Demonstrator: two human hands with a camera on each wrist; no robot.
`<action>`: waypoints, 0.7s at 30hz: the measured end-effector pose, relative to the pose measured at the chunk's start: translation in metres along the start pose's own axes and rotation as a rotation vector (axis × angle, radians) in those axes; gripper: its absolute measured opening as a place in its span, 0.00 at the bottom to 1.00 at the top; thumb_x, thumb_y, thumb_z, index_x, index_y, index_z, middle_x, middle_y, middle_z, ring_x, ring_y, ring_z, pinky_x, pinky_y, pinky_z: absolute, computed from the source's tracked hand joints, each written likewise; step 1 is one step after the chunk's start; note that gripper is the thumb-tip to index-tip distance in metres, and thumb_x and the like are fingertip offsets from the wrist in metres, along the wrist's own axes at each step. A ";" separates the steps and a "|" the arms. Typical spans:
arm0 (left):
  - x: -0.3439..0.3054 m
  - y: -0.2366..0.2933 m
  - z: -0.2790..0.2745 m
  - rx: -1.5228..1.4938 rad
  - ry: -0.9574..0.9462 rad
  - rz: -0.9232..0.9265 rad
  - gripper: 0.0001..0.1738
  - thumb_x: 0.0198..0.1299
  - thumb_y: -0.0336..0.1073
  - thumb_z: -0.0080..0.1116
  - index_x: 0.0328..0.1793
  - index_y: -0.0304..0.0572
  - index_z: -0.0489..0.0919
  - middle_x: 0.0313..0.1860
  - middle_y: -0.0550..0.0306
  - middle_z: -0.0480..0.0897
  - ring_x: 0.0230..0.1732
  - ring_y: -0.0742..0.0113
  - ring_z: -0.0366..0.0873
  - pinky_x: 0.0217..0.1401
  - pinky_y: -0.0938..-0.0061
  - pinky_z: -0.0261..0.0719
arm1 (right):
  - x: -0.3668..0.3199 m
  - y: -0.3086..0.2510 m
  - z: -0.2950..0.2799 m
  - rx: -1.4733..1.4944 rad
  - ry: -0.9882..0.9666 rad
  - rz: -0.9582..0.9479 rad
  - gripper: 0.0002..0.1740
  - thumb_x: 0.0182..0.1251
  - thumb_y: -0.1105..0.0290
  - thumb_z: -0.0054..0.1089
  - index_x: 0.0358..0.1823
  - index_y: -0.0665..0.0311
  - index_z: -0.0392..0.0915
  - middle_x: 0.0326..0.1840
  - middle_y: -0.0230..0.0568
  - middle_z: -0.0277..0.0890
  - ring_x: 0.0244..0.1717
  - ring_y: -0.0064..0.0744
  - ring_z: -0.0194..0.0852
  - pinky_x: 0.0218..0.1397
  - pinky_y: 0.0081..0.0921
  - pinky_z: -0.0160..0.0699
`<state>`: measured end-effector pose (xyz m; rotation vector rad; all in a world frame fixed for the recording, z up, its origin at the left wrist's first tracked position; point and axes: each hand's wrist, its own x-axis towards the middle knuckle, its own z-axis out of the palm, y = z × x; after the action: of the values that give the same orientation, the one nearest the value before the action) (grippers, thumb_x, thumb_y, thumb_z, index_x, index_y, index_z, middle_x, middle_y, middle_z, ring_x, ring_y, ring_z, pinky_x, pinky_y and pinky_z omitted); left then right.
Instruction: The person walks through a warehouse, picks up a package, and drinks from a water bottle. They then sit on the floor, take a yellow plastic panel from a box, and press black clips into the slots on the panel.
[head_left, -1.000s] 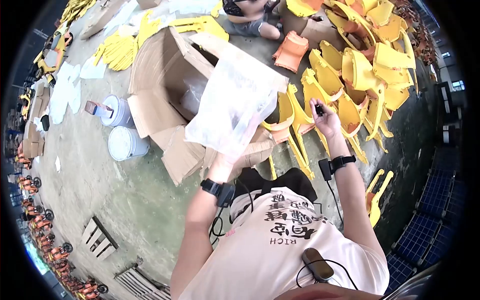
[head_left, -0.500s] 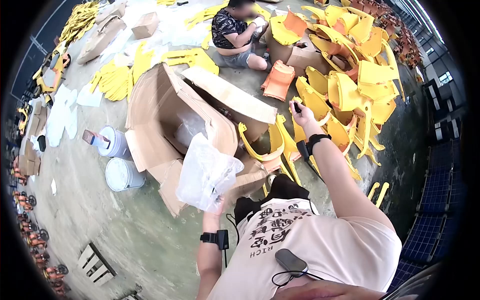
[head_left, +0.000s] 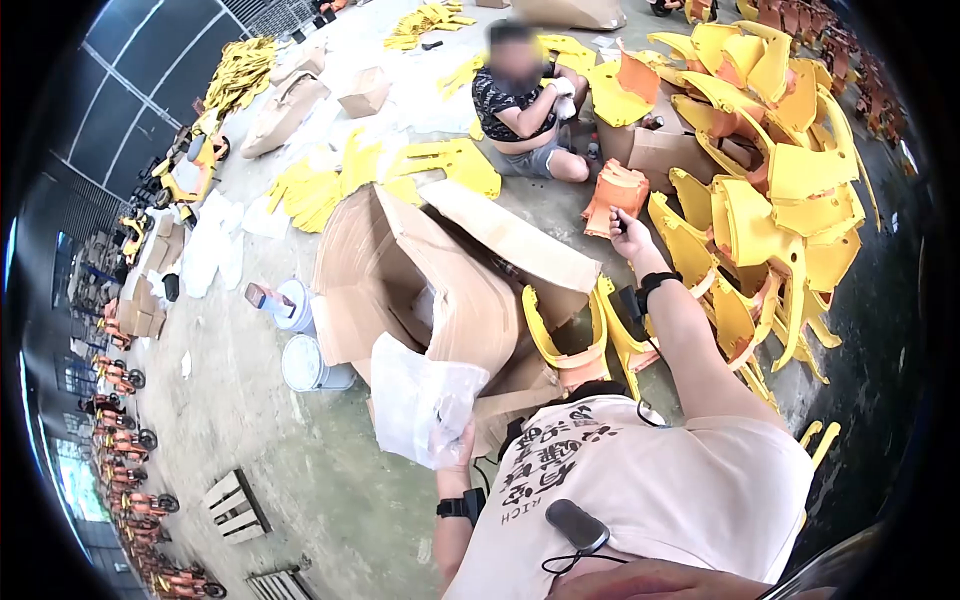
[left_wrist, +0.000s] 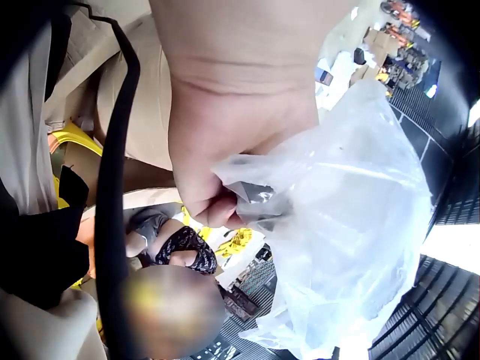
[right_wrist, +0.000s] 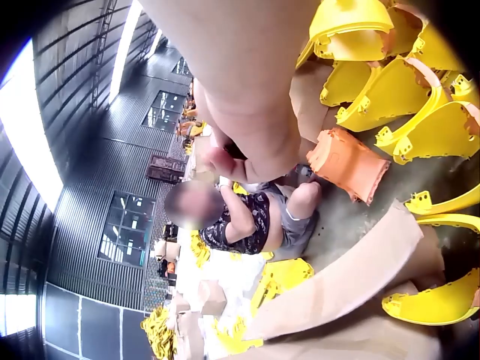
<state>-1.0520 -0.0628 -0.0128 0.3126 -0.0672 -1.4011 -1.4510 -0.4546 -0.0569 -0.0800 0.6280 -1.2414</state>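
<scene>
My left hand (head_left: pixel 457 455) grips a translucent plastic bag (head_left: pixel 425 395) by its edge, low in front of the open cardboard box (head_left: pixel 465 290). In the left wrist view, the thumb and fingers pinch the gathered film, and the bag (left_wrist: pixel 360 217) billows out to the right. My right hand (head_left: pixel 632 238) is stretched forward near the orange plastic part (head_left: pixel 612 195), its fingers curled round a small black object (head_left: pixel 620 224). Most of that object is hidden; in the right wrist view, only a dark bit shows beside the fingers of the hand (right_wrist: pixel 251 131).
Yellow plastic panels (head_left: pixel 750 215) are piled at the right. Two white buckets, one lidded (head_left: pixel 305 362), stand left of the box. Another person (head_left: pixel 525 110) sits on the floor beyond it. A wooden pallet (head_left: pixel 237 507) lies at lower left.
My left hand has drawn the bag down from over the box toward my body, and the bag has bunched smaller. The right arm has reached farther forward. The head view has tilted up.
</scene>
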 end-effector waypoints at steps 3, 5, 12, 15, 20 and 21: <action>-0.002 -0.017 -0.006 -0.116 0.047 -0.053 0.15 0.68 0.33 0.45 0.58 0.41 0.74 0.52 0.51 0.80 0.53 0.60 0.76 0.46 0.67 0.76 | 0.027 -0.016 -0.023 0.034 0.049 -0.023 0.11 0.73 0.72 0.47 0.50 0.72 0.72 0.43 0.43 0.77 0.40 0.32 0.77 0.41 0.20 0.82; 0.000 -0.030 0.006 -0.149 -0.190 -0.158 0.15 0.69 0.35 0.45 0.59 0.44 0.73 0.54 0.51 0.78 0.54 0.61 0.76 0.41 0.70 0.75 | 0.039 -0.022 -0.026 0.115 0.126 -0.019 0.10 0.70 0.77 0.49 0.48 0.77 0.73 0.47 0.50 0.77 0.49 0.41 0.78 0.54 0.31 0.84; 0.000 -0.087 0.083 0.436 0.580 0.131 0.13 0.66 0.37 0.47 0.53 0.43 0.74 0.43 0.57 0.78 0.39 0.68 0.71 0.31 0.75 0.65 | 0.085 -0.037 -0.056 0.201 0.176 0.012 0.08 0.68 0.80 0.50 0.46 0.77 0.74 0.47 0.53 0.76 0.50 0.48 0.77 0.59 0.39 0.82; -0.011 -0.093 0.069 0.942 0.350 0.107 0.14 0.67 0.37 0.46 0.56 0.45 0.73 0.48 0.57 0.79 0.43 0.68 0.73 0.34 0.74 0.67 | 0.099 -0.038 -0.056 0.224 0.216 0.009 0.08 0.68 0.79 0.51 0.45 0.77 0.74 0.47 0.52 0.76 0.50 0.47 0.77 0.58 0.39 0.83; -0.015 -0.104 0.088 0.239 0.551 0.048 0.12 0.67 0.36 0.45 0.53 0.44 0.73 0.42 0.59 0.78 0.40 0.69 0.72 0.40 0.70 0.67 | 0.142 -0.038 -0.066 0.086 0.257 -0.010 0.11 0.72 0.77 0.45 0.48 0.77 0.72 0.47 0.51 0.74 0.51 0.44 0.75 0.61 0.37 0.81; -0.015 -0.111 0.096 0.425 0.631 0.070 0.11 0.67 0.38 0.46 0.49 0.45 0.75 0.37 0.60 0.78 0.35 0.70 0.71 0.39 0.71 0.64 | 0.154 -0.039 -0.065 0.078 0.246 0.002 0.11 0.72 0.78 0.45 0.49 0.77 0.72 0.47 0.50 0.73 0.50 0.43 0.75 0.60 0.37 0.81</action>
<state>-1.1829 -0.0798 0.0528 1.0813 0.1454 -1.1565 -1.4890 -0.5883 -0.1577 0.1405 0.7910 -1.2826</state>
